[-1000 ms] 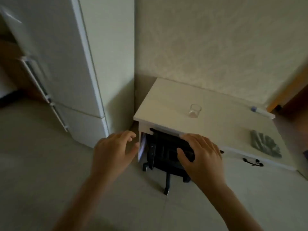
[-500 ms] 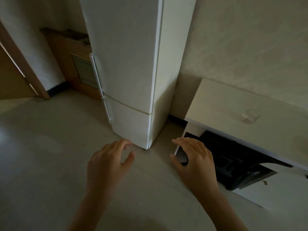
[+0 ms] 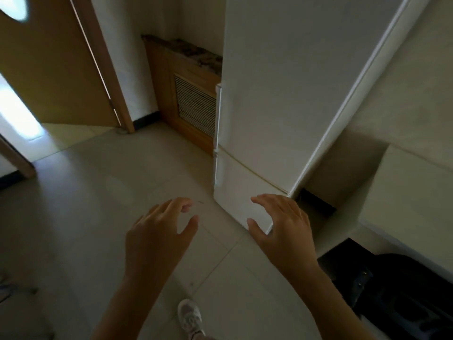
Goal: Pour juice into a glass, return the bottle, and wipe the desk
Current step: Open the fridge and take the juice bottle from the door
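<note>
A tall white fridge (image 3: 282,99) stands ahead with both doors closed and its handles (image 3: 217,133) on the left edge. My left hand (image 3: 159,231) hovers over the floor tiles, fingers spread and empty. My right hand (image 3: 282,224) is held in front of the fridge's lower door, also spread and empty. The white desk (image 3: 411,192) shows only as a corner at the right edge. The glass, the bottle and the cloth are out of view.
A black chair (image 3: 404,298) sits under the desk at the lower right. A wooden cabinet with a slatted vent (image 3: 193,104) stands left of the fridge. A wooden door (image 3: 54,65) is open at the far left. My white shoe (image 3: 190,317) is on the tiles.
The view has swung left from the desk to the fridge. The glass and the cloth have left the frame. Both hands stay spread and empty in front of me.
</note>
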### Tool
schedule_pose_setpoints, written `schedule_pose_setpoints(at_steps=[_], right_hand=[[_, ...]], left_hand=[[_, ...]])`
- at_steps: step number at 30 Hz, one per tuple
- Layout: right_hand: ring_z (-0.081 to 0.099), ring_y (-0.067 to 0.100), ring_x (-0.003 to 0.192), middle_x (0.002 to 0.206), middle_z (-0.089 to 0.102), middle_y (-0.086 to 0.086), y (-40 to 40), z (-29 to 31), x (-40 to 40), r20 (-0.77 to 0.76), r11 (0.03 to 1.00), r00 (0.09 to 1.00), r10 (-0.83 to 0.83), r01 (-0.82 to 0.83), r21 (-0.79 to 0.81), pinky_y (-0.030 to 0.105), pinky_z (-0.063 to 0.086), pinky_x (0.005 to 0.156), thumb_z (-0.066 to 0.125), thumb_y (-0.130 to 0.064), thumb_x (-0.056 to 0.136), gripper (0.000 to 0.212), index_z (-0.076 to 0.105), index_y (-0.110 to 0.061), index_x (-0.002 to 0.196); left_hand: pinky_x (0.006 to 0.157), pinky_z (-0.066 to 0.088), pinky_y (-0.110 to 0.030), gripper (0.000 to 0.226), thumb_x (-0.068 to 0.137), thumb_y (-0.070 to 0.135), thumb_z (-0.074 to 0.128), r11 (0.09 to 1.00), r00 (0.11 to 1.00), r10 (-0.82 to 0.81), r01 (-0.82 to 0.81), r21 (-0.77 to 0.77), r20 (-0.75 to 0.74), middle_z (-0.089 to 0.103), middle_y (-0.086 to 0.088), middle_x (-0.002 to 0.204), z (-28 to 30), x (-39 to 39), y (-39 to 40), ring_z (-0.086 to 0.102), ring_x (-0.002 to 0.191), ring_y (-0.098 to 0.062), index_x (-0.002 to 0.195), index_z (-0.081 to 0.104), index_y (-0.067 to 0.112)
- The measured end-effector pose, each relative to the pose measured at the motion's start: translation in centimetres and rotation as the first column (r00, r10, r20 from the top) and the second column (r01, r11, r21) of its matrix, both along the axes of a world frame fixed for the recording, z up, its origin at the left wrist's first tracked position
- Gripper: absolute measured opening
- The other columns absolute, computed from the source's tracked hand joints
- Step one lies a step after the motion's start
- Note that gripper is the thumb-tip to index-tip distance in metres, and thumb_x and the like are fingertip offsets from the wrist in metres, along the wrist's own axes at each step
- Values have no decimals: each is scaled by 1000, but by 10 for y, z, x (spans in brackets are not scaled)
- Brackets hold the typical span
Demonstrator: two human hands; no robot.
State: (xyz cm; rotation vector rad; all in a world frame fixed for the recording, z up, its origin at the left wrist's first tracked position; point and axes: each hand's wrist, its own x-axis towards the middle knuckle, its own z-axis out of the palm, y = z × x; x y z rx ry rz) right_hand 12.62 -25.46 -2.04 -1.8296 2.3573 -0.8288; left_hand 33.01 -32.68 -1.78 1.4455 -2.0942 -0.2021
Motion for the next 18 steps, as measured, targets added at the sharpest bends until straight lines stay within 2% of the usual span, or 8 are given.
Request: schedule_pose_setpoints(at_steps=[10,16,18], right_hand=[[49,14,117,122,59,-7,-197,10,18,-28,1000,999,16,-17,-12,39,36,99,62,-37,83,38,57,-26,119],[53,15,113,117,62,-6,-288,11,21,-58,999,998,-41,40,-9,39,39,96,64,-36,81,38,59,-25,117],[53,14,112,117,62,-7,-322,10,24,-71,997,994,-78,77,-9,40,40,96,65,-35,81,36,59,-25,116]], left_hand=[[59,39,-23,21,75,32,73,997,997,-29,34,-66,73,68,16,87,17,21,-188,64,74,-11,94,64,30],[59,43,-26,20,77,38,64,996,991,-87,89,-18,101,68,17,89,14,35,-297,65,77,-10,96,64,29],[60,45,-27,19,79,34,68,993,988,-115,118,-22,107,69,15,91,12,41,-342,65,79,-11,97,65,28]])
